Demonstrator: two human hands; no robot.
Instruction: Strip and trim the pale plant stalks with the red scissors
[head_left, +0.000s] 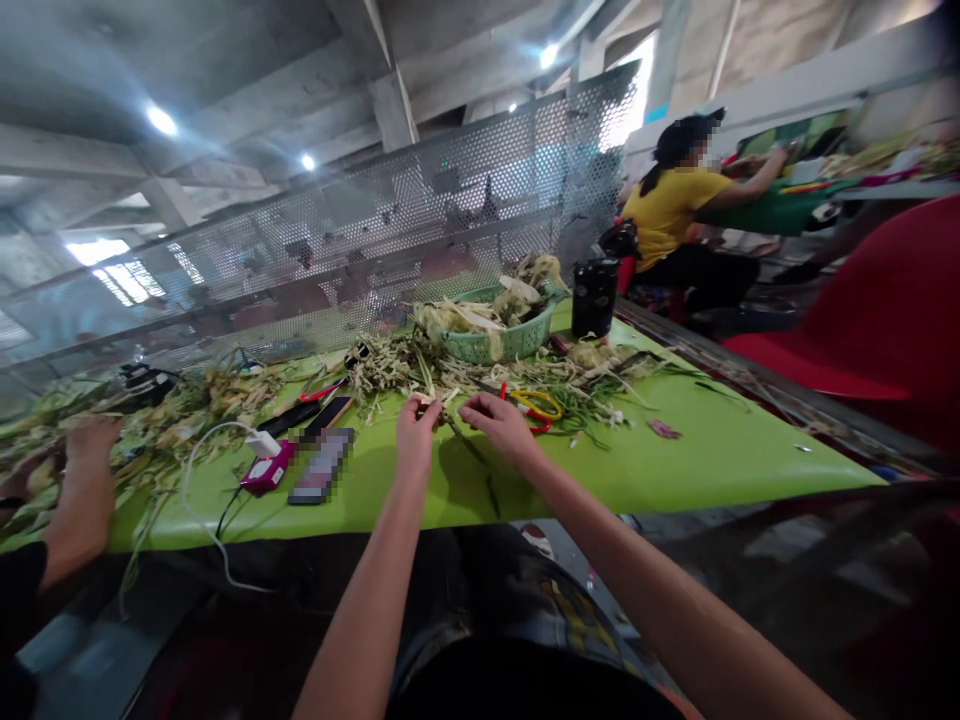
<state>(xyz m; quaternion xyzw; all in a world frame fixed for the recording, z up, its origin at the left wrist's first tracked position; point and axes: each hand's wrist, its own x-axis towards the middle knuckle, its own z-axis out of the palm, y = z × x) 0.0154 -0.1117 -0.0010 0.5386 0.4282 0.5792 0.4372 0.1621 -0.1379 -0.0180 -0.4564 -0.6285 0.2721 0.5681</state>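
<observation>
Your left hand (417,420) is pinching a pale green stalk (429,380) between thumb and fingers; the stalk's upper end sticks up past your fingertips. Your right hand (501,422) is just beside it, fingers curled in, but you can't tell from here whether they grip anything. A dark strand (471,446) slants down between your hands.

Under both hands is a table with a bright green cover (697,450). Scissors (541,407) with red and yellow handles lie just beyond your right hand. Left of your left hand are a phone (321,468) and a pink box (268,468) with a white plug in it; farther left, another person's hand (91,440) is among dried leaves (191,405). A metal screen (420,215) stands beyond the table, and a person in a yellow shirt (667,215) sits well off past your right hand.

Beyond your hands, a green basket (499,345) holds a heap of pale husks (480,315), with a black cup (594,300) to its right.
</observation>
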